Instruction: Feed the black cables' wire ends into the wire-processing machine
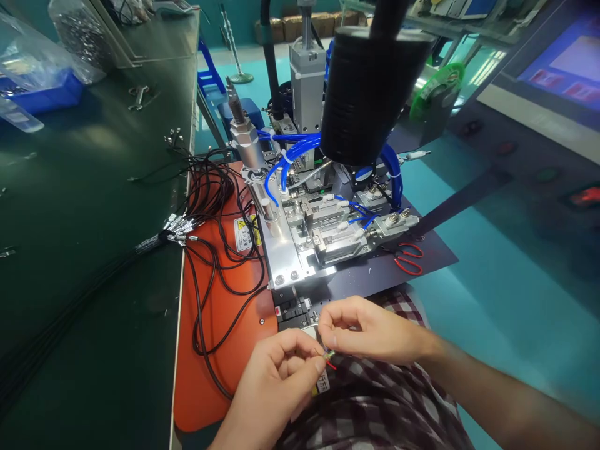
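Together, left hand (276, 381) and right hand (370, 331) pinching thin wire (329, 356), smooth orange mat (201, 375)

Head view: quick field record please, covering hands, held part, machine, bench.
left hand: pinches wire end
right hand: pinches same wire end from above
wire end: thin, green and red at the tip
machine: metal fixture with blue tubing, just beyond hands
scissors: red handles, right of machine
black cables: looped over orange mat, left of machine

The thin cable end with tiny green and red wire tips (329, 356) is pinched between left hand (276, 381) and right hand (370, 331).
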A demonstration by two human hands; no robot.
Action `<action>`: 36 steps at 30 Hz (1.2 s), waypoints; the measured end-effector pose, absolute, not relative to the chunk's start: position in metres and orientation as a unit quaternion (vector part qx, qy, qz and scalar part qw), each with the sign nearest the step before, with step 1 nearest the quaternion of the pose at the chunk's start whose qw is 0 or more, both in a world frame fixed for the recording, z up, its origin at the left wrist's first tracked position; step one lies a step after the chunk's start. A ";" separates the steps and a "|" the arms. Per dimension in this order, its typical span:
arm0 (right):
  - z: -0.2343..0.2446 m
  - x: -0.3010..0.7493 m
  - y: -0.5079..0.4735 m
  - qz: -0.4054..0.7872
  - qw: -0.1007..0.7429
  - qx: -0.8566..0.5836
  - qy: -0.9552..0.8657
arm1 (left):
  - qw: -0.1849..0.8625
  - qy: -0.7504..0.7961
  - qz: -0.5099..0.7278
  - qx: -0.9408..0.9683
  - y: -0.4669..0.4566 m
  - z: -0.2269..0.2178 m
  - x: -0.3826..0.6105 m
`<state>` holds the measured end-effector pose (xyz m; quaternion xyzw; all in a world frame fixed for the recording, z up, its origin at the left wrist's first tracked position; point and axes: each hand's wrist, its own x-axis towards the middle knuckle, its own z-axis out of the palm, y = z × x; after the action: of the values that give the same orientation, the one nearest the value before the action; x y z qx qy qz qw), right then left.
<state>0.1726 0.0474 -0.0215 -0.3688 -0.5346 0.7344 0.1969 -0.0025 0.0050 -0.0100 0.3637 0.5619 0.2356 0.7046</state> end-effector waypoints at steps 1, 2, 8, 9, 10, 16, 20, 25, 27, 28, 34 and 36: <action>-0.022 0.172 0.046 0.731 0.206 -0.381 -0.527 | 0.702 0.568 0.239 0.359 0.006 -0.009 -0.003; -0.023 0.171 0.044 0.727 0.216 -0.394 -0.520 | 0.698 0.573 0.243 0.355 0.006 -0.008 -0.003; -0.024 0.157 0.025 0.672 0.278 -0.464 -0.506 | 0.681 0.587 0.280 0.337 0.006 -0.011 -0.006; -0.024 0.153 0.020 0.662 0.293 -0.480 -0.496 | 0.681 0.585 0.291 0.331 0.005 -0.012 -0.006; -0.025 0.150 0.016 0.656 0.304 -0.494 -0.483 | 0.682 0.583 0.301 0.325 0.005 -0.012 -0.006; -0.028 0.147 0.011 0.666 0.304 -0.496 -0.466 | 0.695 0.565 0.318 0.311 0.003 -0.011 -0.007; -0.020 0.150 0.020 0.654 0.315 -0.497 -0.476 | 0.692 0.566 0.312 0.321 0.004 -0.011 -0.007; -0.020 0.145 0.021 0.666 0.323 -0.498 -0.452 | 0.691 0.570 0.309 0.320 0.005 -0.012 -0.006; -0.024 0.144 0.019 0.674 0.325 -0.493 -0.445 | 0.691 0.569 0.310 0.320 0.004 -0.012 -0.006; -0.026 0.143 0.017 0.676 0.327 -0.490 -0.443 | 0.692 0.568 0.311 0.320 0.004 -0.012 -0.006; -0.031 0.141 0.009 0.657 0.361 -0.486 -0.449 | 0.712 0.546 0.326 0.298 0.003 -0.015 -0.006; -0.031 0.141 0.009 0.661 0.366 -0.488 -0.437 | 0.711 0.548 0.325 0.298 0.004 -0.016 -0.006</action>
<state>0.1412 0.0086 -0.0315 -0.4879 -0.4374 0.6606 0.3663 -0.0062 0.0040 -0.0161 0.2976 0.5476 0.3250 0.7113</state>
